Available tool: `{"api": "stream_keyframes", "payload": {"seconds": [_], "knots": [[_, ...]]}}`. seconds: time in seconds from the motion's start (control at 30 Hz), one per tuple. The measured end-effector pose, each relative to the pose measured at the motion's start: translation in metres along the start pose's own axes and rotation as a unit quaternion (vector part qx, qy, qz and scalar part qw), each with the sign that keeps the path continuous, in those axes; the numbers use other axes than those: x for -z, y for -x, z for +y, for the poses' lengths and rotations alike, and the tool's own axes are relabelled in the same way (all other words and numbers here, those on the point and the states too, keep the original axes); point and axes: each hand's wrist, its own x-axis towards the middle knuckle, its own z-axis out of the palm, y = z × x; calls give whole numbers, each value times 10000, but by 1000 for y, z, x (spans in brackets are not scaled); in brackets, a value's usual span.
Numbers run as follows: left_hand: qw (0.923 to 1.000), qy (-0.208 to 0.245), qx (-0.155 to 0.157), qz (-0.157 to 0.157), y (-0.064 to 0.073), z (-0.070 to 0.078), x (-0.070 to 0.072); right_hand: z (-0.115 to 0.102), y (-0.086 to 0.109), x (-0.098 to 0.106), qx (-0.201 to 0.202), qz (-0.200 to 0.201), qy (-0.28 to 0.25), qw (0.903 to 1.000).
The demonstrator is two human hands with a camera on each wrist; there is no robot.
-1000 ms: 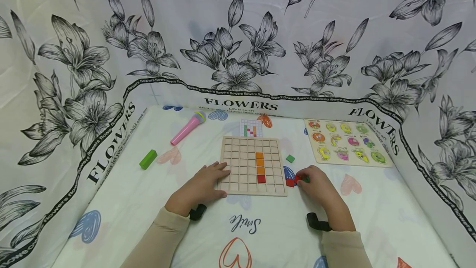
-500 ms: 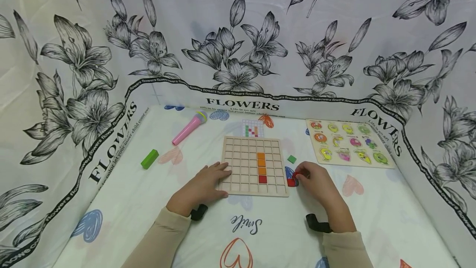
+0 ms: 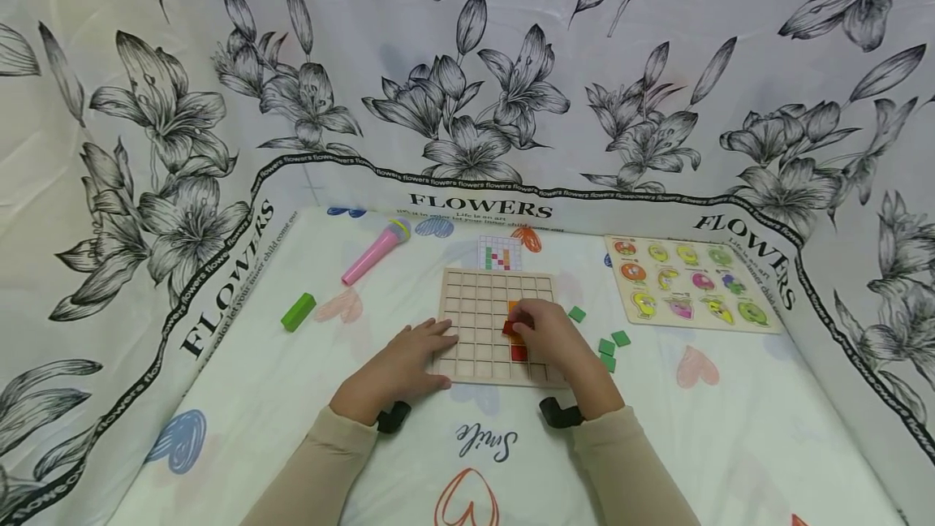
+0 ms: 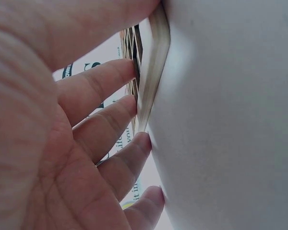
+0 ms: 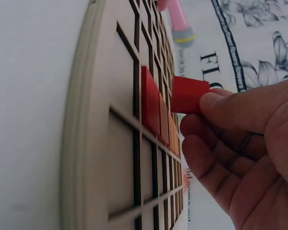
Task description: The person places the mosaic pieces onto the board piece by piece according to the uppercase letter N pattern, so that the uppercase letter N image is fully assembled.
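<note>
Over the wooden grid board [image 3: 467, 307], my right hand [image 3: 548, 335] pinches a small red square tile [image 5: 188, 93] between thumb and fingers. Another red tile [image 5: 150, 103] lies in a cell of the board, with orange tiles [image 5: 164, 115] in line behind it, partly covered by the right hand in the head view. My left hand [image 3: 398, 364] rests at the board's left edge, fingers spread and fairly straight, fingertips on the rim. Several green tiles [image 3: 607, 347] lie on the cloth to the right of the board.
Behind the board lies a small printed card [image 3: 500, 253] with a coloured grid pattern. A pink toy microphone [image 3: 376, 252] and a green block [image 3: 298, 312] are at the left. A fruit puzzle board [image 3: 694, 286] lies at the back right. Flowered cloth walls surround the table.
My right hand has picked up a red tile from beside the board and moved left over the grid, uncovering several green tiles. My left hand has stayed in place.
</note>
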Motion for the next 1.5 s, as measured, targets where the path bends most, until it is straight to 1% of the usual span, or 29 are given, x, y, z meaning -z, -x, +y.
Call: {"api": "stream_keyframes", "payload": {"seconds": [0.13, 0.3, 0.6, 0.7, 0.93, 1.13, 1.2, 1.27, 1.37, 1.43, 1.5], "knots": [[10000, 48, -23, -2, 0, 2, 1, -4, -8, -5, 14, -96, 104, 9999], [10000, 43, -37, 1, 0, 3, 1, -7, -12, -8, 4, -200, 232, 9995], [9999, -89, -72, 30, -2, -1, -1, -8, -8, -12, 56, -370, 201, 9991], [9999, -93, -63, 41, -2, -1, -2, -8, -8, -14, 112, -342, 211, 9991], [10000, -65, -68, 34, -1, 1, 0, -6, -11, -21, 378, -262, 624, 9970], [10000, -17, -81, 52, -1, 2, 0, -3, -12, -23, 509, -188, 762, 9956], [10000, -33, -66, 45, -1, 2, 0, -3, -11, -19, 483, -172, 662, 9965], [10000, -53, -50, 29, -1, 2, 0, -1, -10, -10, 467, -67, 535, 9975], [10000, -36, -44, 34, -1, 2, -1, 6, -6, 13, 313, 243, 293, 9988], [10000, -59, -31, 19, -1, 1, -1, 15, -2, 29, 174, 454, 255, 9985], [10000, -88, -28, 23, -1, 1, -1, 25, 4, 42, -60, 538, 253, 9982]]}}
